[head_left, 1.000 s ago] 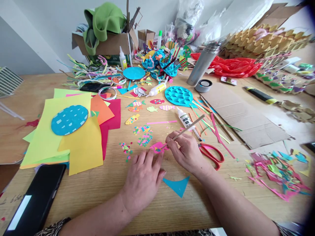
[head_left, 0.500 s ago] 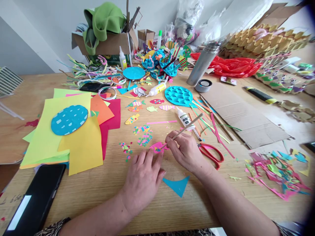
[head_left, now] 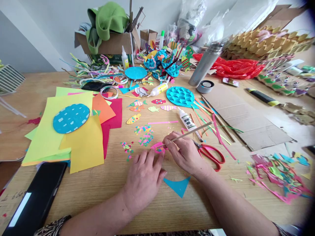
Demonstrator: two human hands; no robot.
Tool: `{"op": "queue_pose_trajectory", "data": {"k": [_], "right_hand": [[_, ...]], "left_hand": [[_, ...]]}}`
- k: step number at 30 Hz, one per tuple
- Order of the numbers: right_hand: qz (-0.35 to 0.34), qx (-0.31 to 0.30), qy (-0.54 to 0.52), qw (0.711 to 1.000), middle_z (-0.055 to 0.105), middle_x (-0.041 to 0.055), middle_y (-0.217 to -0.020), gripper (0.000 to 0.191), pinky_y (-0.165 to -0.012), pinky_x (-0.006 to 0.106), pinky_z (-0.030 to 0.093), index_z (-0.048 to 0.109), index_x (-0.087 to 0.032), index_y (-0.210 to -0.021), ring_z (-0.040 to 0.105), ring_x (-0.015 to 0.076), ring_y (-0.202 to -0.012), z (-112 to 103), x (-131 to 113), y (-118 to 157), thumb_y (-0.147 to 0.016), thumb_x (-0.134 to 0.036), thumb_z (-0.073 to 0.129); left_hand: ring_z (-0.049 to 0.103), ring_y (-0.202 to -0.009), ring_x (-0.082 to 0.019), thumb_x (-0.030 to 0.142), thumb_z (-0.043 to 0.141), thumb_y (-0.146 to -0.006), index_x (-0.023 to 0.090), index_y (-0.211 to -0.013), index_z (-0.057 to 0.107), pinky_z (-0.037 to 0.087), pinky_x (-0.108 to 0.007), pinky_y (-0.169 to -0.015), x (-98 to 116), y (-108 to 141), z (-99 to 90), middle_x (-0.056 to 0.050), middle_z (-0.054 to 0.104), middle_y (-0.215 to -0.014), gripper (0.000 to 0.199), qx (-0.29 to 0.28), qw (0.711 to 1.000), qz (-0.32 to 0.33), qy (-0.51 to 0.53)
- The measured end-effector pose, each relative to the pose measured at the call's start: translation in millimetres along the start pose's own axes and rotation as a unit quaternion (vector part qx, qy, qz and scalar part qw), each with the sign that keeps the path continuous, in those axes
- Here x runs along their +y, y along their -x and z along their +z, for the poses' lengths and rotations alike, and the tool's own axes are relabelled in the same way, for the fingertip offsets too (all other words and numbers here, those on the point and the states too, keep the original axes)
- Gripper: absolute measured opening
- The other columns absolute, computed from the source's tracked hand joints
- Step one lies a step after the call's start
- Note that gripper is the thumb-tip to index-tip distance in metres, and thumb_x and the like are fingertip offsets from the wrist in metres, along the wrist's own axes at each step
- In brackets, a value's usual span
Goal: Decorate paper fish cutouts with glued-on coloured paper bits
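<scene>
A pink paper fish [head_left: 157, 148] lies on the table between my hands, with small coloured pieces on it. My left hand [head_left: 145, 178] rests palm down with its fingers stretched out, their tips at the fish's near edge. In a pinch, my right hand [head_left: 183, 150] holds a thin wooden stick [head_left: 195, 130], whose low end touches the fish. Beyond my left fingers are small heaps of cut paper triangles [head_left: 145, 139] and paper dots [head_left: 127, 147]. Red-handled scissors [head_left: 211, 155] lie beside my right wrist. A blue paper offcut [head_left: 178, 186] sits between my forearms.
Glue bottles [head_left: 187, 119], finished paper fish [head_left: 154, 109] and paper strips [head_left: 216, 127] lie farther back. Coloured sheets [head_left: 85, 149] and a phone [head_left: 36, 196] are at left. A steel flask [head_left: 205, 65] stands behind; cardboard [head_left: 246, 114] and paper scraps [head_left: 278, 177] are at right.
The stick has tilted lower, its upper end moving right and down while its tip shifted left over the fish. My left hand stays in place. The whole view has shifted slightly.
</scene>
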State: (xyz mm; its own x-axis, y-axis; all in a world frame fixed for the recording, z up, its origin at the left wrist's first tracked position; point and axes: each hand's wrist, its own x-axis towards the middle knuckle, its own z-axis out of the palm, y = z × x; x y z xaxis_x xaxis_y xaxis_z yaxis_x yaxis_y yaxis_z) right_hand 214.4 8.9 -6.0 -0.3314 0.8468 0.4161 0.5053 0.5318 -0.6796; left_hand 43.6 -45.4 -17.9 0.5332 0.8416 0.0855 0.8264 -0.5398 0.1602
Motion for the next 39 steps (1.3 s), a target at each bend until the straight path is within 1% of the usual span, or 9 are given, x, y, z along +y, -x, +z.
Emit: {"op": "queue_pose_trajectory", "data": {"k": [11,18,25,34,39], "right_hand": [[-0.018,-0.014,0.010,1.000,0.060,0.0051,-0.073,0.019,-0.063,0.029,0.041,0.052,-0.018,-0.078,0.054,0.0155,-0.068,1.2,1.0,0.0,-0.096,-0.016,0.043],[-0.021,-0.002,0.002,1.000,0.062,0.0046,-0.073,0.021,-0.063,0.029,0.042,0.053,-0.018,-0.077,0.055,0.0147,-0.067,0.4,0.9,-0.1,-0.096,-0.015,0.043],[-0.031,-0.010,0.013,0.999,0.062,0.0056,-0.074,0.019,-0.064,0.029,0.042,0.054,-0.017,-0.078,0.054,0.0152,-0.068,2.1,2.3,0.6,-0.095,-0.013,0.044],[-0.042,-0.004,0.024,0.999,0.063,0.0051,-0.073,0.019,-0.064,0.029,0.040,0.054,-0.017,-0.078,0.053,0.0151,-0.067,2.8,0.9,-0.1,-0.094,-0.011,0.045],[-0.052,0.000,0.033,0.998,0.062,0.0044,-0.072,0.019,-0.063,0.029,0.039,0.054,-0.017,-0.077,0.051,0.0148,-0.065,3.7,0.3,-0.8,-0.093,-0.009,0.045]], "left_hand": [[0.048,-0.110,-0.030,0.037,0.056,-0.092,0.019,-0.133,0.050,0.046,-0.049,-0.089,-0.2,1.1,-0.8,-0.013,0.053,-0.126,0.045,0.003,1.000,0.001,0.002],[0.048,-0.110,-0.030,0.037,0.057,-0.091,0.019,-0.132,0.051,0.046,-0.049,-0.091,-0.2,0.1,-0.5,-0.012,0.053,-0.126,0.045,-0.003,1.000,-0.001,0.009],[0.047,-0.112,-0.030,0.037,0.056,-0.092,0.019,-0.132,0.051,0.046,-0.049,-0.091,0.1,0.8,-1.1,-0.012,0.053,-0.125,0.044,0.002,1.000,0.001,0.003],[0.048,-0.109,-0.030,0.038,0.057,-0.091,0.020,-0.130,0.053,0.046,-0.048,-0.088,0.0,1.4,-0.3,-0.012,0.053,-0.124,0.043,0.008,1.000,0.001,-0.005],[0.047,-0.111,-0.030,0.038,0.057,-0.091,0.020,-0.130,0.053,0.045,-0.047,-0.089,0.0,0.2,0.2,-0.012,0.053,-0.124,0.043,0.012,1.000,0.003,-0.010]]}}
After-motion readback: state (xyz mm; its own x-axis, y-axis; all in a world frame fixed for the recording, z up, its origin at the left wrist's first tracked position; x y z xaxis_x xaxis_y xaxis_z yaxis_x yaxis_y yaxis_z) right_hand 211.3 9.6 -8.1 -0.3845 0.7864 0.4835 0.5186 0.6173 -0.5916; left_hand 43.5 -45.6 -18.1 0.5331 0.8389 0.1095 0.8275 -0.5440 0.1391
